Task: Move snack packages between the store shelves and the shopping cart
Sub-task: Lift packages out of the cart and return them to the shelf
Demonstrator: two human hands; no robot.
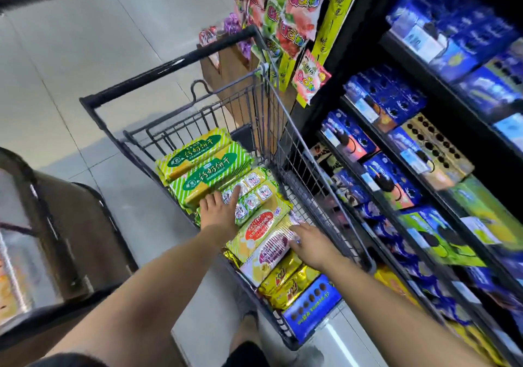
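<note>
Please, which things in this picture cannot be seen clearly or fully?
Head view only.
- Blue boxes at right: motion blur, print unreadable.
- Right hand: its own back hides the fingers' underside; gripping or only touching the purple-and-white package is unclear.
- Lower packages in the shopping cart: covered by the top layer.
- Dark rounded object at left: blurred, cut by the frame edge.

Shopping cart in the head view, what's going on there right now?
A person is reaching into the shopping cart, which stands beside shelves of blue boxes and is full of snack packages. The left hand lies flat on a green-and-yellow package; the right hand touches a purple-labelled package. Neither hand grips anything yet.
</note>
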